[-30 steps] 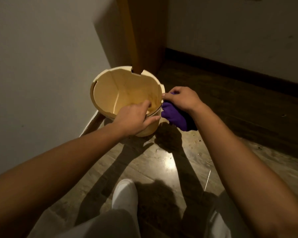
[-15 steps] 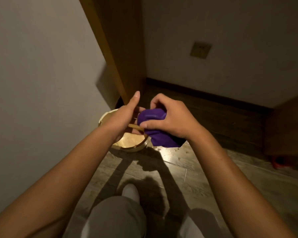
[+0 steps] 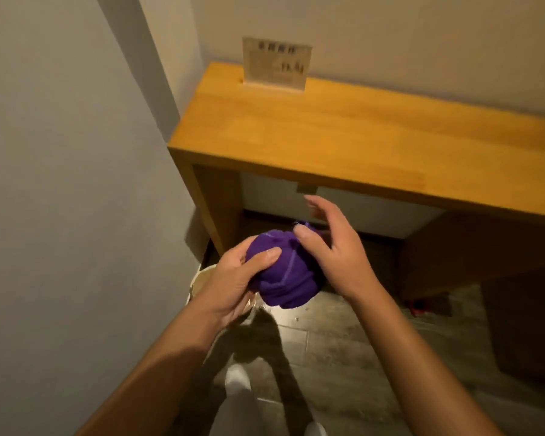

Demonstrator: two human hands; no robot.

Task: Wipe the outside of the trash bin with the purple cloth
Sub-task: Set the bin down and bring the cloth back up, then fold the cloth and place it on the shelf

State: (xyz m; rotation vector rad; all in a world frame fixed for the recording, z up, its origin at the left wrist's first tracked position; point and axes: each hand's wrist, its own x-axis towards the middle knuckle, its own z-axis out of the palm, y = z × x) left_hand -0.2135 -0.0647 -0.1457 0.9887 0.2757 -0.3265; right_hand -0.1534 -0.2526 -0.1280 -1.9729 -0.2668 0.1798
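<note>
1. While bunched into a ball, the cloth [image 3: 282, 272] sits between both hands, held up in the air in front of the desk [image 3: 343, 133] and above the floor [image 3: 328, 335].
2. Left hand [image 3: 233, 284]: cupped under and around the cloth's left side, thumb pressed on top of the ball, fingers curled behind it. Grip is closed on the cloth.
3. Right hand [image 3: 331, 250]: palm against the cloth's right side, thumb tip resting on the upper edge. Fingers are spread and extended away, slightly blurred; they do not wrap the ball. Hand is loose and wide, touching rather than clasping.
4. Bin [image 3: 202, 278]: only a pale arc of rim shows, low at the left, beside the wall [image 3: 60, 184] and mostly hidden behind the left hand and wrist. Cloth is above it and apart from it; no contact with the bin's outside visible.
5. Desk: wooden top, open space below, left leg standing close to the bin.
6. Card [image 3: 276, 66]: upright at the desk's back edge against the rear wall; print too blurred to read.
7. Floor: dark tiles with a bright glare patch just below the cloth. A white shoe [image 3: 238, 379] and pale trouser legs show at the bottom edge.
</note>
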